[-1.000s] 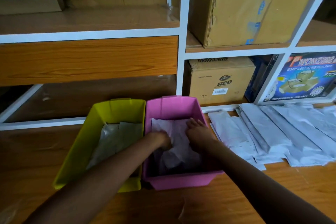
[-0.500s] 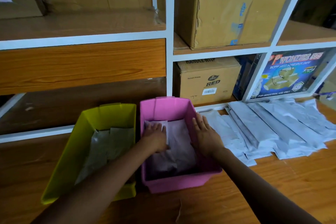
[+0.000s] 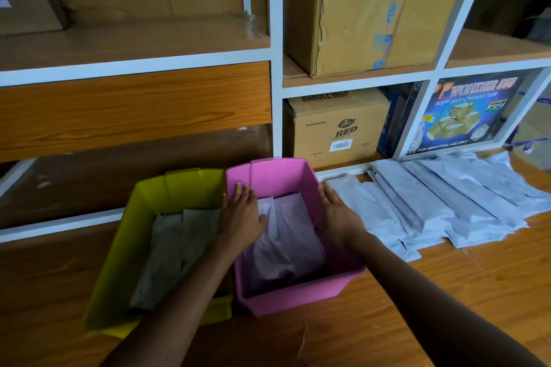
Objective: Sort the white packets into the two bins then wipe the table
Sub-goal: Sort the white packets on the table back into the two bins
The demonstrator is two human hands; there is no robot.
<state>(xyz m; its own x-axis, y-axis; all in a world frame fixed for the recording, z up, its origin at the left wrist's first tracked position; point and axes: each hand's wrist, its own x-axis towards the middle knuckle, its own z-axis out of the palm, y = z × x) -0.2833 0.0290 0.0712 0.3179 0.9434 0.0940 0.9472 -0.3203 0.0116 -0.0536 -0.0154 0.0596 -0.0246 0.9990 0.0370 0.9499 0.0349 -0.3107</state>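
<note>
At the lower left of the frame a yellow-green bin (image 3: 176, 188) stands on the wooden table (image 3: 447, 292), and some white packets lie inside it (image 3: 176, 250), leaning against its walls. Just right of it, touching side by side, stands the pink bin (image 3: 301, 298), near the middle of the frame. The left hand (image 3: 241, 214) lies at the left inner wall of the pink bin, fingers stretched flat and close together, palm down on the packets in this bin (image 3: 286, 244); it grips nothing. The right hand (image 3: 337, 211) rests on the right rim of the same bin, fingers also straight and open, holding nothing. Further right, in the middle right of the frame, a pile of white packets (image 3: 441, 202) is spread on the table, overlapping one another, close to the shelf. Behind, in the upper part of the frame, the shelf unit (image 3: 275, 68) holds cardboard boxes, one printed "RED" (image 3: 337, 128), and a blue tape carton (image 3: 468, 113) at the right.
</note>
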